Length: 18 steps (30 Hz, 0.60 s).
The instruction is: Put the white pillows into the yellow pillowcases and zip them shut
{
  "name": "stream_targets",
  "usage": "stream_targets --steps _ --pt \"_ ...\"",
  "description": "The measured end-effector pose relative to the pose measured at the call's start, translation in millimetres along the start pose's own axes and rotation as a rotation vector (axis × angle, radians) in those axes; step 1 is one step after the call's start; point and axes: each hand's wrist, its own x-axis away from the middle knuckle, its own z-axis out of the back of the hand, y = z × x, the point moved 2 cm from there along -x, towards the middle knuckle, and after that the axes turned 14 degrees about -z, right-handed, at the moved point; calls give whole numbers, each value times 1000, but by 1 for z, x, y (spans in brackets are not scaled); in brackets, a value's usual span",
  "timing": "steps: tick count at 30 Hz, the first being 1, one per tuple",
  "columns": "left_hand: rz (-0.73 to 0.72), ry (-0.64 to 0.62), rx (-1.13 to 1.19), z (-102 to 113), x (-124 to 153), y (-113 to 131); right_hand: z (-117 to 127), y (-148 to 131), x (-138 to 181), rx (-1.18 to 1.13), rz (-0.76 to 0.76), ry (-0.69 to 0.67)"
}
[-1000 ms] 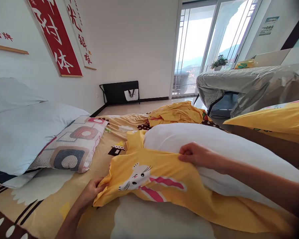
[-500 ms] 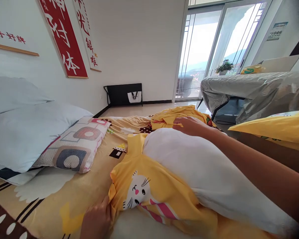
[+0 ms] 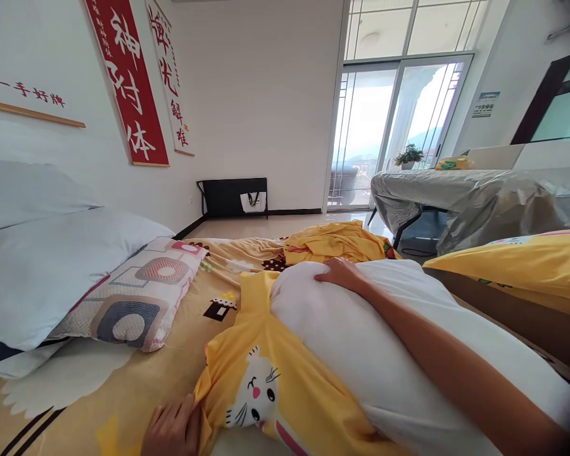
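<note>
On the bed [image 3: 180, 361], cushions [image 3: 66, 266] at left, cover [image 3: 304, 392] in front, pillow [image 3: 332, 342] against its right side, cloth [image 3: 335, 242] behind pillow; farther back, right, table [image 3: 418, 187] with plant [image 3: 409, 155] at far edge, door [image 3: 361, 133] behind

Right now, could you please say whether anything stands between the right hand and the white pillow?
Nothing visible does: the right hand lies on the white pillow, while the yellow cover in the left hand sits along the pillow's near side.
</note>
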Motion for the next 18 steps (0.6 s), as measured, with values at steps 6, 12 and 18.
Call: stream_targets --steps 6,12,18 --pt "18 18 -27 5 -33 -16 63 -9 50 7 27 371" --pt "90 -58 -54 0 -62 -26 110 -8 85 19 265 894" --pt "324 -329 100 -24 -96 -33 104 -23 131 32 657 1377"
